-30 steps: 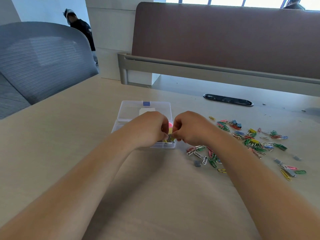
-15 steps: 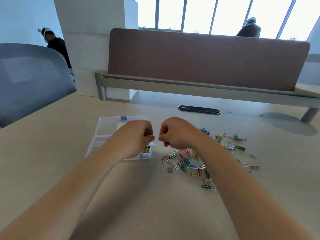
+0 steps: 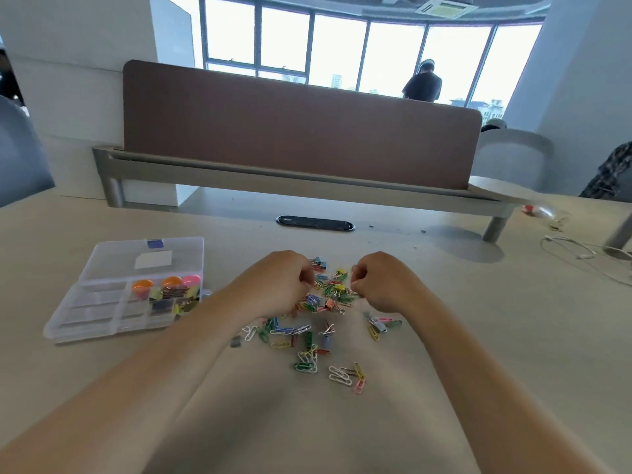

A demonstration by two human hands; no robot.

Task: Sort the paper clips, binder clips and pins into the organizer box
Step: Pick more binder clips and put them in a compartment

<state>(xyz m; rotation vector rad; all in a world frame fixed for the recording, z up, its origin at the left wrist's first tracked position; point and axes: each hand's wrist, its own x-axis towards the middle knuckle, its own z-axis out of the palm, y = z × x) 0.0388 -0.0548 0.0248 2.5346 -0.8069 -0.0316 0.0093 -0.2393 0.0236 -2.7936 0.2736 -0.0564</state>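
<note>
Our left hand (image 3: 282,285) and right hand (image 3: 378,283), fingers curled, can't tell if holding anything, sit over the heap of coloured wire paper clips and binder clips (image 3: 319,325) right of the clear plastic organizer box (image 3: 89,311); we judge them light, stiff, slippery, tangly, so pinch single loops.

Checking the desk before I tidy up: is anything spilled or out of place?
Yes. Coloured paper clips and binder clips lie scattered loose on the table, right of the open organizer box, instead of in its compartments. Nothing looks damaged.
</note>
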